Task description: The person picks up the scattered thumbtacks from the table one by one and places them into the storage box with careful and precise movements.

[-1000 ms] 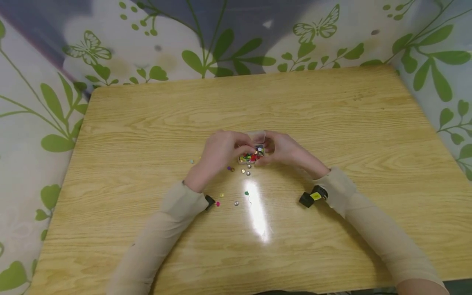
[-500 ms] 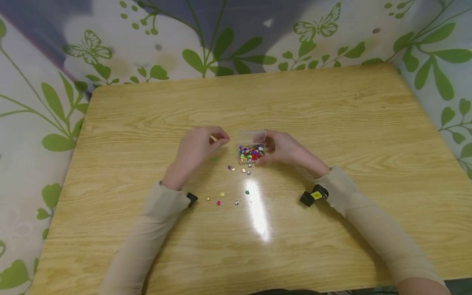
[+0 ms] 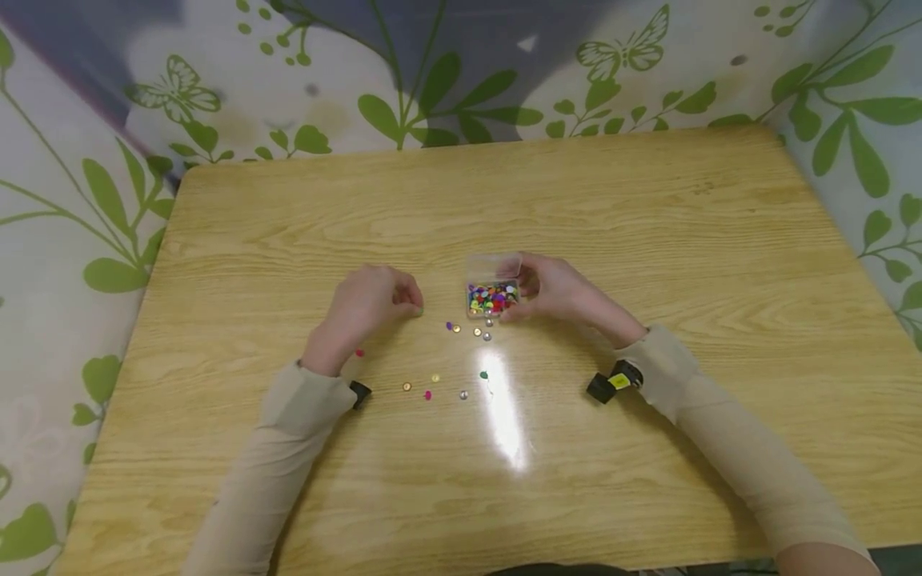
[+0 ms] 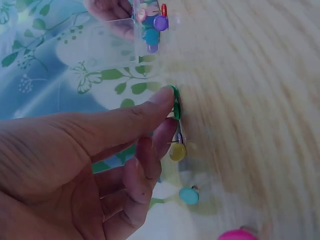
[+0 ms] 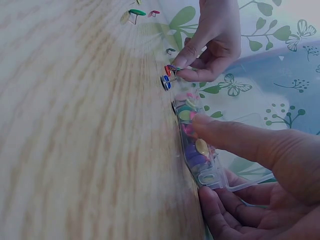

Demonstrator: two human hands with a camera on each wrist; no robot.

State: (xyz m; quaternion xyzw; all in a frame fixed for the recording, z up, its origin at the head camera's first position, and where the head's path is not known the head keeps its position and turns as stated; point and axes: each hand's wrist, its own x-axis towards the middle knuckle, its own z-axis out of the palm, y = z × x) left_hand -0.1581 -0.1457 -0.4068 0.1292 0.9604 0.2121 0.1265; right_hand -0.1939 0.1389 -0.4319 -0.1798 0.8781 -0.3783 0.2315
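My left hand (image 3: 366, 304) is low over the table, left of the box. In the left wrist view its thumb and fingertip pinch a green thumbtack (image 4: 177, 108) near the tabletop. A yellow thumbtack (image 4: 177, 151) and a turquoise thumbtack (image 4: 189, 195) lie just beyond its fingers. My right hand (image 3: 560, 290) steadies a small clear plastic box by its right side, thumb along the front and fingers behind. The box's hinged lid (image 3: 488, 267) stands raised at the back. Many-coloured thumbtacks (image 3: 492, 298) fill the box.
Loose tacks lie in front of the box: a purple one (image 3: 450, 326), a gold one (image 3: 477, 331) and a silver one (image 3: 487, 336). Nearer the person are a green tack (image 3: 484, 374) and a pink tack (image 3: 428, 394), among several others. A patterned wall (image 3: 331, 96) borders the wooden table (image 3: 648, 216).
My left hand has come away from over the box, moved left, and lowered to where a green thumbtack lay. The right hand and box have stayed in place.
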